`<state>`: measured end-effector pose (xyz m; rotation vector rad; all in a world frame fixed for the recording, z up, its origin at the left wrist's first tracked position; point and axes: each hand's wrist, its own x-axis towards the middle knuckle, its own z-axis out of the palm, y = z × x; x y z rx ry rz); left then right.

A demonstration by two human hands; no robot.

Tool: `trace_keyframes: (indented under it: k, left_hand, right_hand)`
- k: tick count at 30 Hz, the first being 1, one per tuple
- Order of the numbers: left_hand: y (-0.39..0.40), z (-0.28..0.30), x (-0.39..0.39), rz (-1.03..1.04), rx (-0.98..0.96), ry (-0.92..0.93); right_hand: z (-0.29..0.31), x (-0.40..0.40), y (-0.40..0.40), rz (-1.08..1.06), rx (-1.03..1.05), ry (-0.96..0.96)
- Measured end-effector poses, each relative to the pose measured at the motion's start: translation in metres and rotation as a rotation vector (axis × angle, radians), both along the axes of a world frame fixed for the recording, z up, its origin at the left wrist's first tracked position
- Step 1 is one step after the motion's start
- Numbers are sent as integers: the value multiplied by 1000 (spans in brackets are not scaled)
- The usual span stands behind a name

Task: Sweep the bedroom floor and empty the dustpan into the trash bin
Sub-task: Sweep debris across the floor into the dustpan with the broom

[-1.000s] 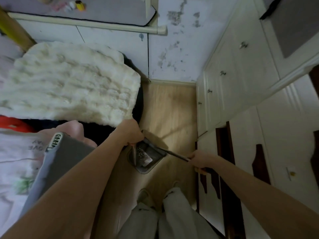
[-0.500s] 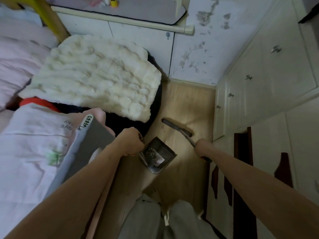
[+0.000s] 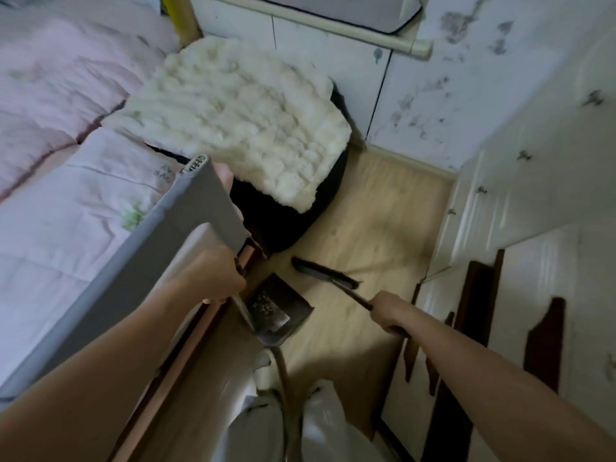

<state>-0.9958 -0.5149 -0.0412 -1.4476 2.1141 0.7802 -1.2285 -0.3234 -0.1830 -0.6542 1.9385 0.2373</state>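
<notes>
A dark dustpan (image 3: 283, 311) sits on the light wooden floor (image 3: 376, 235) beside the bed, with a small heap of dirt inside it. My left hand (image 3: 216, 278) grips the top of its upright handle. My right hand (image 3: 390, 315) grips the dark handle of a broom, whose head (image 3: 323, 273) rests on the floor just beyond the dustpan's mouth, a short gap away from it. No trash bin is in view.
The bed with a pink quilt (image 3: 66, 95) and a grey rail (image 3: 186, 225) fills the left. A fluffy white blanket (image 3: 246, 118) lies over a black round seat (image 3: 290, 218). White cabinets (image 3: 533, 181) line the right. My feet (image 3: 293, 405) stand below the dustpan.
The broom head has swung out of the dustpan onto the floor beyond it. My view has shifted right and down, showing more of the bed rail.
</notes>
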Motion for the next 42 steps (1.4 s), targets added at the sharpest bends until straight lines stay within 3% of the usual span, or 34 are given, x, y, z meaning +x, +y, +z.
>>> trace_keyframes:
  k: [7,12,23,35,39,42]
  left_hand:
    - [24,14,0,71,74,-83]
    - [40,4,19,125,92,-61]
    - [62,-3,121,306,149,0]
    - [144,12,239,184,142,53]
    - [163,18,266,170,105,83]
    - [166,17,273,188,106,49]
  right_hand:
    - [1,1,18,-42,-92,105]
    - [-19,22,-3,14,4,96]
    - [-31,154,7,266,-6,31]
    - [14,239,123,281,-16,102]
    - [15,264,111,235,-116,118]
    - [4,286,74,314,-151,144]
